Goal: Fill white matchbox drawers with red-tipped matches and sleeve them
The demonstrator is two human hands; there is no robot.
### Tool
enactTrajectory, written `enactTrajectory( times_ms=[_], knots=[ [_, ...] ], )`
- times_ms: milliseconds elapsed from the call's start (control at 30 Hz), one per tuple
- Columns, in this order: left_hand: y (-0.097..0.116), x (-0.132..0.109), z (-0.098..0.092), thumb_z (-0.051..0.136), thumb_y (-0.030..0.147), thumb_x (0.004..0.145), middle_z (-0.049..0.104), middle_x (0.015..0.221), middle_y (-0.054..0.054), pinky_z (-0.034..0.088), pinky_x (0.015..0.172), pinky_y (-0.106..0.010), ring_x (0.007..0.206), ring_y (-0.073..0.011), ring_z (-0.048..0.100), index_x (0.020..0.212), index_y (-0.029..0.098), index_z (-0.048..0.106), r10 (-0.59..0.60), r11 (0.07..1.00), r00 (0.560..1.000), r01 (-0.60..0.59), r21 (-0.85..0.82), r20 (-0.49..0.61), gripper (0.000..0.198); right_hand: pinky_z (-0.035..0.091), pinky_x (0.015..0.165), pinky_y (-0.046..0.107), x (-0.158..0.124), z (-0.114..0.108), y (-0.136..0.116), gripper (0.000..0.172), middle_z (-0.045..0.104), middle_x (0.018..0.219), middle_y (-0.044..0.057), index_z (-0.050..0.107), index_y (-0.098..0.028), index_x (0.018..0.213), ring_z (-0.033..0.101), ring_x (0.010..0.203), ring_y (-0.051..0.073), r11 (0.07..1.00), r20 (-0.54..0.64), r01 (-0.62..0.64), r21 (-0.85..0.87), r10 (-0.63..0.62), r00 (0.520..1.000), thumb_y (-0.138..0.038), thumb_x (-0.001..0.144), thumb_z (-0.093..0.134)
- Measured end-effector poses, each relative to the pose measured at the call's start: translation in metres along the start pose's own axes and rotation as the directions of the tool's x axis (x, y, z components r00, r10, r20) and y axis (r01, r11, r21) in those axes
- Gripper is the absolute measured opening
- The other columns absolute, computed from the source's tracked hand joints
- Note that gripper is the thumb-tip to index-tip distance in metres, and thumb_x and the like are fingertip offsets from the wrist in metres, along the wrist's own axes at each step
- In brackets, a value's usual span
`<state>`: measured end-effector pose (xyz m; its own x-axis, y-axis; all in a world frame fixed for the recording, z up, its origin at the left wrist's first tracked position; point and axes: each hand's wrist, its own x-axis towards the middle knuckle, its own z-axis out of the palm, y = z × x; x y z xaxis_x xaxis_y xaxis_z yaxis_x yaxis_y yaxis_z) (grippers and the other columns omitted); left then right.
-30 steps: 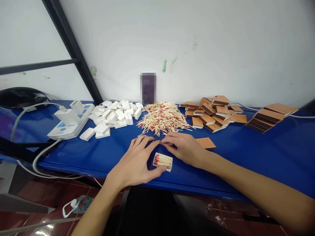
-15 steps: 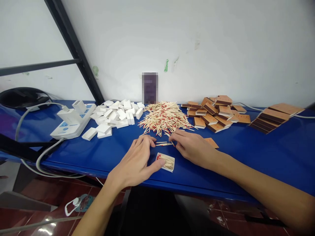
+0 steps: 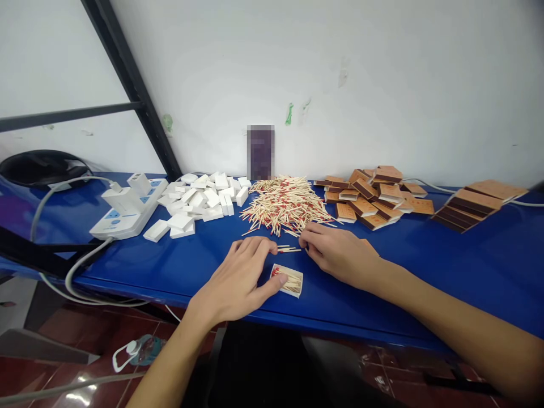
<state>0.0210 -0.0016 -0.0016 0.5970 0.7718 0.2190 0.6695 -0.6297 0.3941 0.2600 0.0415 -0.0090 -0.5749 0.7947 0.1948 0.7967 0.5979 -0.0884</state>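
Observation:
A small white tray of red-tipped matches [image 3: 289,280] lies on the blue table [image 3: 425,266] near its front edge. My left hand [image 3: 238,276] rests beside it, thumb against the tray's left end, fingers curled on the table. A few loose matches [image 3: 289,249] lie between my two hands. My right hand [image 3: 338,252] lies palm down, its fingertips pinching at the right ends of those matches. Behind them spreads a big pile of matches [image 3: 285,205].
White inner trays [image 3: 199,202] are heaped at the back left, beside a white power strip [image 3: 125,209] with plugs and grey cables. Brown matchbox sleeves [image 3: 369,195] lie at the back right, with a stack [image 3: 478,203] farther right. A black frame post leans on the wall.
My right hand has shifted right and back toward the pile. The few loose matches now lie bare between my hands. My left hand has stayed by the tray.

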Motion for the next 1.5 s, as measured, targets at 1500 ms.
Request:
enactTrajectory(
  times_ms=[1500],
  knots=[
    [-0.018, 0.005, -0.010, 0.053, 0.025, 0.088, 0.067, 0.098, -0.007, 0.050, 0.081, -0.036, 0.089, -0.0236, 0.064, 0.106, 0.019, 0.071, -0.131, 0.984, 0.987, 0.140, 0.110, -0.088, 0.027, 0.033, 0.059, 0.031, -0.003, 0.004, -0.019, 0.012, 0.063, 0.089, 0.006, 0.056, -0.018, 0.092, 0.057, 0.071, 0.019, 0.999, -0.105, 0.030, 0.022, -0.028, 0.994, -0.015, 0.093, 0.045]
  ],
)
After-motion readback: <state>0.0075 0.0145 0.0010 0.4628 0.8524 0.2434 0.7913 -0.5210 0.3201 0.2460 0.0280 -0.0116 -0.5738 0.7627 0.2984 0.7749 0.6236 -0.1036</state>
